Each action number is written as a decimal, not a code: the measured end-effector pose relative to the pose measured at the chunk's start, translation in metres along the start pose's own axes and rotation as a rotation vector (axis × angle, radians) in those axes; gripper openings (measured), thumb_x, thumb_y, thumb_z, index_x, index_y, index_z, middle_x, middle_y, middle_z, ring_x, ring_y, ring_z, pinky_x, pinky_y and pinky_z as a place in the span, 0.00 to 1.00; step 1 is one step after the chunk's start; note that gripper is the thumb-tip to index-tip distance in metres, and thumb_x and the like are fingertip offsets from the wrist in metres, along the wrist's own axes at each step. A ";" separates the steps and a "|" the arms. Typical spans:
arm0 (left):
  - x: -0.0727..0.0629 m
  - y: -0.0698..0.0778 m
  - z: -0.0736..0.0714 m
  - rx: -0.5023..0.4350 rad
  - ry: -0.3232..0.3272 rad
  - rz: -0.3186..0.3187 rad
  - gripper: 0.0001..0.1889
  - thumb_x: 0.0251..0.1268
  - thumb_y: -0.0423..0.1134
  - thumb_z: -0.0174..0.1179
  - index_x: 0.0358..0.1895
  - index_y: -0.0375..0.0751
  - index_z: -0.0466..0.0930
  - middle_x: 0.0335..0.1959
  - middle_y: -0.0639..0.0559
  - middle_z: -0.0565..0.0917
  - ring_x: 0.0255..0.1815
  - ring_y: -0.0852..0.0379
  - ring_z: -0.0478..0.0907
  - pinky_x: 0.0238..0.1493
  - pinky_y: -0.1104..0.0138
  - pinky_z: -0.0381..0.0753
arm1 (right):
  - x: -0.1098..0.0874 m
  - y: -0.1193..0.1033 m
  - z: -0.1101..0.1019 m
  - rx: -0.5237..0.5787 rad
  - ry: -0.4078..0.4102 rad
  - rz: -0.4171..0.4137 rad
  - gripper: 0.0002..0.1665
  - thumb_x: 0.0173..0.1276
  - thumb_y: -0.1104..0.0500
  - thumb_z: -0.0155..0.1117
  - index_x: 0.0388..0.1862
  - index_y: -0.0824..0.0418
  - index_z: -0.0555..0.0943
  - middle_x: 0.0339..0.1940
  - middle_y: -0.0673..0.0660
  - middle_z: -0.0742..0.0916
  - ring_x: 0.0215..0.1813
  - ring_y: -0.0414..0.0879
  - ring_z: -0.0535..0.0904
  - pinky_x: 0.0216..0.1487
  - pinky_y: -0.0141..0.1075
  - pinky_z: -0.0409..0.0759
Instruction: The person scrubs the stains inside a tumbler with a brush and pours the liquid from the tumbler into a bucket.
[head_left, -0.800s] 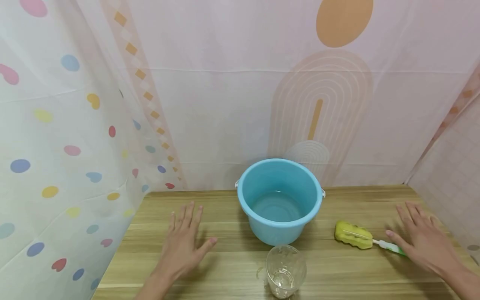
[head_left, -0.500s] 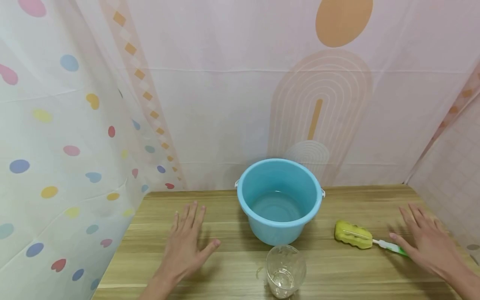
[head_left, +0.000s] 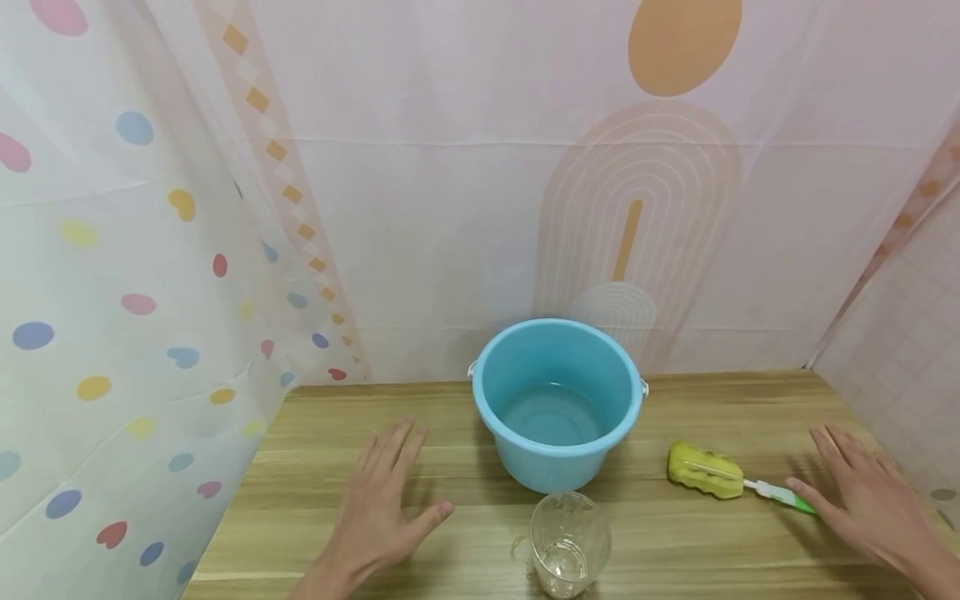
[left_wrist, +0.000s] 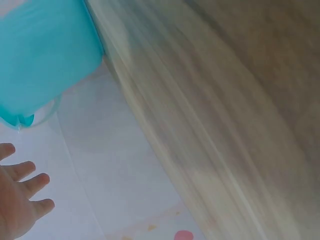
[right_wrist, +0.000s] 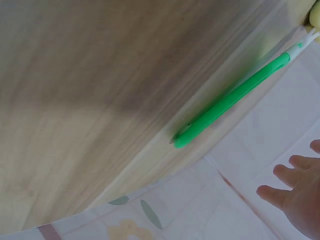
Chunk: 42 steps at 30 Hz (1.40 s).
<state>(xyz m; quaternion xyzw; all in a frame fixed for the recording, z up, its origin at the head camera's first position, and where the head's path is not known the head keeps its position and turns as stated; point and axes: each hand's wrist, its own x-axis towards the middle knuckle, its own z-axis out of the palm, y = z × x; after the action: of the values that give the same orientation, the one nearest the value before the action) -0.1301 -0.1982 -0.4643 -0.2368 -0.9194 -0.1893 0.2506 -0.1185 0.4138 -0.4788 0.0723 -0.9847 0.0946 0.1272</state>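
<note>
Blue bucket [head_left: 551, 468] btwn L hand [head_left: 378, 510] & R hand [head_left: 870, 504], both palm-down w/ fingers spread wide, R above brush handle [right_wrist: 232, 100].

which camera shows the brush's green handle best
The right wrist view: the green handle shows end to end. In the head view, the right hand hides part of it; the left wrist view doesn't show it.

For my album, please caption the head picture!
Blue bucket and clear cup between left hand and right hand, sponge brush nearby.
</note>
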 end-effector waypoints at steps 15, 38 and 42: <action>0.000 0.013 0.006 -0.052 0.013 0.039 0.47 0.62 0.68 0.66 0.78 0.44 0.68 0.74 0.42 0.73 0.71 0.38 0.72 0.70 0.36 0.66 | -0.012 0.015 0.000 -0.032 -0.017 -0.002 0.46 0.72 0.39 0.69 0.66 0.80 0.72 0.60 0.82 0.76 0.57 0.80 0.73 0.50 0.73 0.72; -0.004 0.045 0.007 -0.165 -0.295 -0.027 0.52 0.57 0.69 0.70 0.81 0.49 0.64 0.79 0.47 0.69 0.74 0.41 0.70 0.67 0.39 0.72 | -0.014 0.017 0.006 -0.085 -0.243 0.092 0.49 0.65 0.30 0.71 0.56 0.75 0.81 0.48 0.74 0.83 0.48 0.72 0.80 0.42 0.63 0.79; -0.005 0.049 0.009 -0.211 -0.343 -0.022 0.52 0.56 0.70 0.70 0.80 0.48 0.65 0.77 0.47 0.71 0.73 0.41 0.71 0.65 0.37 0.73 | -0.015 0.016 0.009 -0.089 -0.249 0.086 0.45 0.63 0.34 0.75 0.55 0.75 0.82 0.48 0.73 0.83 0.47 0.70 0.81 0.41 0.62 0.80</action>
<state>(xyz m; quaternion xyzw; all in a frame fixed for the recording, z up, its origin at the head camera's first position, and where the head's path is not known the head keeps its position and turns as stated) -0.1034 -0.1559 -0.4628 -0.2805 -0.9262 -0.2444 0.0618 -0.1083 0.4289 -0.4940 0.0357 -0.9983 0.0466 0.0029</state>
